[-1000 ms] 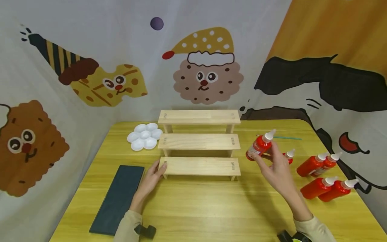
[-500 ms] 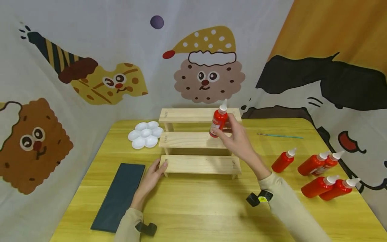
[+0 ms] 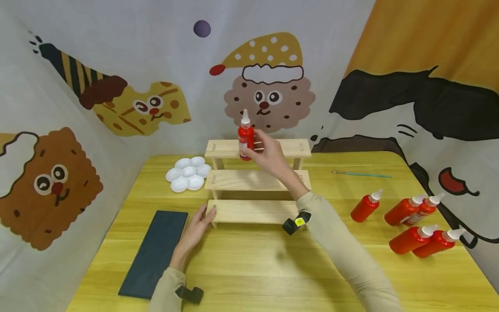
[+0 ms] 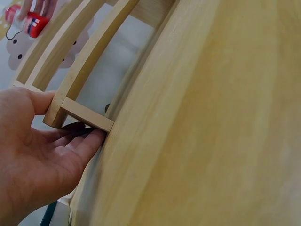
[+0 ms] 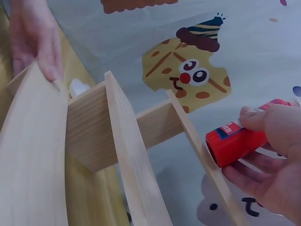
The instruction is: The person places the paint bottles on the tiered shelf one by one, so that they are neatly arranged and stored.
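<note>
A red paint bottle [image 3: 245, 141] with a white nozzle stands upright in my right hand [image 3: 270, 154], gripped between thumb and fingers. In the head view it overlaps the top board of the three-step wooden rack [image 3: 230, 212]; the right wrist view shows its base close to that board [image 5: 207, 160], and I cannot tell whether they touch. My left hand [image 3: 196, 227] holds the left end of the lowest step, thumb on top and fingers beneath, as the left wrist view shows [image 4: 51, 160].
Several more red bottles [image 3: 407, 239] stand on the right of the table [image 3: 249, 277]. Behind them lies a thin brush [image 3: 362, 174]. A white flower-shaped palette [image 3: 189, 172] sits left of the rack, and a dark flat board [image 3: 153, 255] lies at the front left.
My right hand has carried the bottle leftward and up, from the right of the rack to its top step. The left hand has stayed on the lowest step.
</note>
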Motion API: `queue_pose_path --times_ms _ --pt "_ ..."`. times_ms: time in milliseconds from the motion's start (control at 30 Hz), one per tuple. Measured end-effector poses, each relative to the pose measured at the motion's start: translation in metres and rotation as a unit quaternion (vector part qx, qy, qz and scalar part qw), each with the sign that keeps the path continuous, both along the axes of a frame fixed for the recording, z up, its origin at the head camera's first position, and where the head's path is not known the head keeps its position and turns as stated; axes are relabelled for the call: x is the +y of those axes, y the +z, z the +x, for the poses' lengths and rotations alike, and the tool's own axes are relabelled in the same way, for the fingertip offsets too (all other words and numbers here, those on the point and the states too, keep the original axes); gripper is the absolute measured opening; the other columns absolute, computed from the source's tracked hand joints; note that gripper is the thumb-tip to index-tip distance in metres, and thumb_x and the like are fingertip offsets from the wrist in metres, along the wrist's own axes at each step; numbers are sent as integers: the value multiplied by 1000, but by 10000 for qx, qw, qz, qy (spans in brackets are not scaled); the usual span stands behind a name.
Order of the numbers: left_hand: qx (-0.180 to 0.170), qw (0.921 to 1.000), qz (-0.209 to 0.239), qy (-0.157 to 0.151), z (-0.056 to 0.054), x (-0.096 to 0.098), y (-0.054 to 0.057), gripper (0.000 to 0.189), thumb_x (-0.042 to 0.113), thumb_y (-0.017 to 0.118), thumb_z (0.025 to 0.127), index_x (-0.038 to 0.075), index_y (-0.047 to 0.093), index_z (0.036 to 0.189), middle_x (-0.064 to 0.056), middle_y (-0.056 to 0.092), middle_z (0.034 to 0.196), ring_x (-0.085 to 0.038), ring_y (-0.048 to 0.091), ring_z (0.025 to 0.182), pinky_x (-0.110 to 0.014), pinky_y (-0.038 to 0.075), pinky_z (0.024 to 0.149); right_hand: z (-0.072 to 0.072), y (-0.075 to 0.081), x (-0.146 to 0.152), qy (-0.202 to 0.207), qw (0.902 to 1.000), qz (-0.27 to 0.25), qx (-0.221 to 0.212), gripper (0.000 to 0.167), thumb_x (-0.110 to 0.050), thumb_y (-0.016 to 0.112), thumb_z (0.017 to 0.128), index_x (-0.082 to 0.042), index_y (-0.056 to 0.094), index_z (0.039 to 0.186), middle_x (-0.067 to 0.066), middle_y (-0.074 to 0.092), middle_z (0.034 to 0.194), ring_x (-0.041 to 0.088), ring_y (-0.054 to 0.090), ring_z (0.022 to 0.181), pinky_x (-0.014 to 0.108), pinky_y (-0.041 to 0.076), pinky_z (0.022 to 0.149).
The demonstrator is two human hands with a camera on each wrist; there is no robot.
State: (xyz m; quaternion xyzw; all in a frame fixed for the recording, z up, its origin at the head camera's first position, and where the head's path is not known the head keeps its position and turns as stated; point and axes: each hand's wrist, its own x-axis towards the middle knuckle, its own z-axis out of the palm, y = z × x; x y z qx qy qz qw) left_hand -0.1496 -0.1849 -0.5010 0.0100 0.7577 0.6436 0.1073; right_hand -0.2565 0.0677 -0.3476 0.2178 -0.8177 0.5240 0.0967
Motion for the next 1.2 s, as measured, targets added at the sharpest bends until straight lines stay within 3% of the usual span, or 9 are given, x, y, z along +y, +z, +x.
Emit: queue_pose_path --times_ms 400,733,1000,1200 --pt "15 10000 -29 46 0 0 -7 63 38 49 108 5 30 158 -24 48 151 -36 47 139 -54 41 115 -27 -2 -39 -79 9992 -200 -342 50 -19 78 92 -7 60 136 16 69 127 31 69 108 39 59 94" --pt "-12 10000 -66 11 0 0 -6 62 36 48 109 3 29 157 -25 46 152 -38 45 141 -55 38 117 -37 -5 -58 -19 9991 -282 -311 50 -19 79 91 -3 61 135 16 69 127 29 70 109 34 58 95" --pt "-7 10000 -49 -53 0 0 -6 62 37 48 109 4 29 157 -25 47 151 -38 46 141 -55 39 116 -33 -9 -64 -31 9990 -248 -365 46 -17 76 93 -1 60 133 17 69 127 27 68 110 32 56 98" --pt "-27 10000 2 -78 1 0 -6 61 38 48 109 5 30 157 -24 46 152 -36 45 142 -55 37 118 -20 -8 -44 -99 9977 -486 -467 50 -18 77 92 0 59 135 18 67 132 28 65 120 34 54 104"
